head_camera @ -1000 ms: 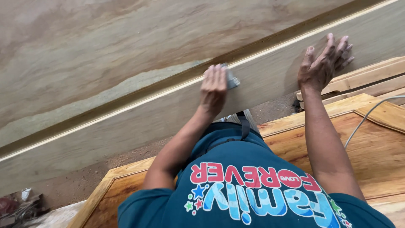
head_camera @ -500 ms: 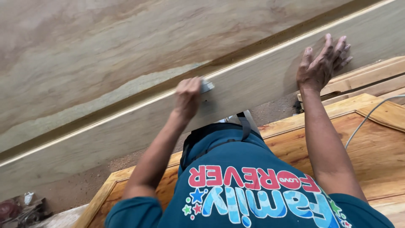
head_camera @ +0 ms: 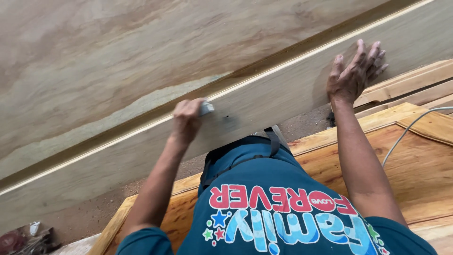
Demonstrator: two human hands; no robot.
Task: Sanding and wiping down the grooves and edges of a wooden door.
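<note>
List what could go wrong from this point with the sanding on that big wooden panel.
1. The left hand pinches only a small grey sanding pad beside the moulded groove; knuckles could scrape the panel, or the pad might slip out.
2. The right hand alone, flat, steadies the tilted panel; it may shift.
3. The white cable across the lower door could snag.

Head cam, one view only, looks steeply down, close over wood panel [head_camera: 141, 61] & hands.
</note>
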